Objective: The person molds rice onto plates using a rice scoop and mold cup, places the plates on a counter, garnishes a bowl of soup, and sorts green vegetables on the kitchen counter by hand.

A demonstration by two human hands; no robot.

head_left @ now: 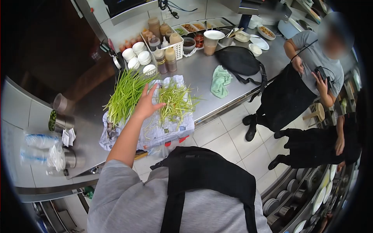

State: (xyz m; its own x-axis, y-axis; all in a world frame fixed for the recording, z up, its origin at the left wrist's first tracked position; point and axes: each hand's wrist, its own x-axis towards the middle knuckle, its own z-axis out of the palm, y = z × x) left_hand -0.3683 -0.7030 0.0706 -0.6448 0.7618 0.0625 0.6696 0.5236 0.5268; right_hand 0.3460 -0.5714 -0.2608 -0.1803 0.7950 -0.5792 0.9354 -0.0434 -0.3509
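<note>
My left hand [146,105] reaches over the counter, palm down, with the thumb and fingers spread and nothing visible in them. It hovers at or just touches the gap between two heaps of greens; contact is hard to tell. On its left lies a thick bunch of long, thin green stalks [126,95], resembling chives. To its right is a looser, paler pile of thin stalks and trimmings [176,105]. Both rest on spread newspaper [163,132]. My right hand is out of view.
Behind the greens stand white cups [144,58], sauce bottles [170,58] and a white basket [178,49]. Farther right on the steel counter lie a green cloth [221,81] and a black bag [239,61]. Two people stand to the right, one holding a small black device [321,74].
</note>
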